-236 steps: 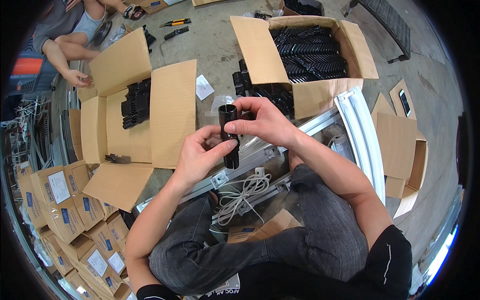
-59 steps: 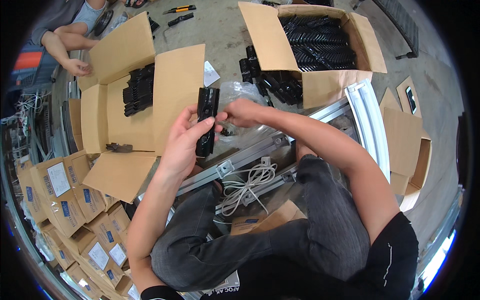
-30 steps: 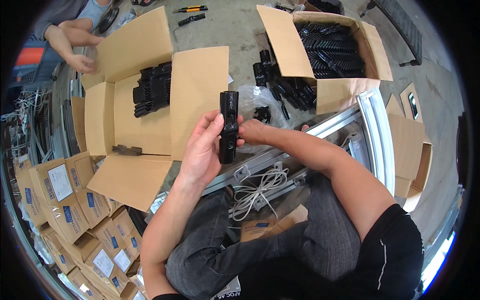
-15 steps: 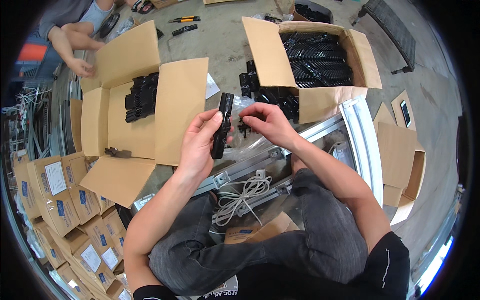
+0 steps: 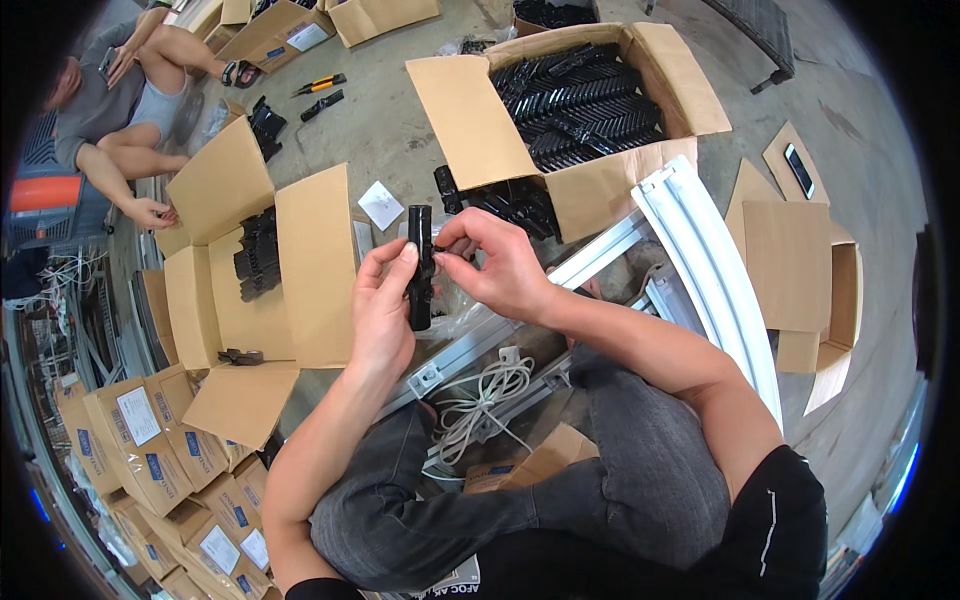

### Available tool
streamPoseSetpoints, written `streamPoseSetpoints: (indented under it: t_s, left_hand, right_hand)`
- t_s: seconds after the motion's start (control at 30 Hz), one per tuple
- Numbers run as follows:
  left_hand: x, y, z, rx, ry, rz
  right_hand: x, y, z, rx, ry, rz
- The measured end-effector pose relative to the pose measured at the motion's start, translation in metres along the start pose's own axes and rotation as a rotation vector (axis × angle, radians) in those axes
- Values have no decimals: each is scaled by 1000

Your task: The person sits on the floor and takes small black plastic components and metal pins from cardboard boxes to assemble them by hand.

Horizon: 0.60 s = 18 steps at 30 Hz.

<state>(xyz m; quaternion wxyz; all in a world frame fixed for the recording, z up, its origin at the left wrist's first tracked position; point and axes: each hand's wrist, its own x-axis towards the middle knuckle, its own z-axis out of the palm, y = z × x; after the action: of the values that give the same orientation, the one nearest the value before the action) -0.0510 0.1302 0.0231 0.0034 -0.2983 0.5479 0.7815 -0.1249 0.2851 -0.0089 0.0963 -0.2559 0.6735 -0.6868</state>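
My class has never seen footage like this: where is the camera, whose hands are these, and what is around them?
No machine here: a person works bare-handed. The view comes from a wide fisheye camera on their head, looking down, so straight edges bend. The left hand holds a black tube; the right hand is at its side, any small piece it pinches too small to tell. On the floor are two open boxes, left and right, with black parts inside, plus a cable and a curved rail.

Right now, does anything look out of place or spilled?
One black piece lies by itself at the near edge of the left open box, apart from the stack inside. A phone rests on loose cardboard at right, perhaps an odd spot.
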Motion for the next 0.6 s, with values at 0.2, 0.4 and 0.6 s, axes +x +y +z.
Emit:
streamPoseSetpoints:
  t_s: [0.2, 0.4, 0.6]
  left_hand:
    - [-3, 3, 0, -59, -7, -31]
    - [-5, 1, -13, -43, -19, -28]
    - [-7, 2, -16, -35, -11, -12]
  right_hand:
    - [5, 0, 5, -56, 26, -83]
    - [2, 1, 10, -130, -58, -16]
    - [5, 1, 12, -252, -71, -197]
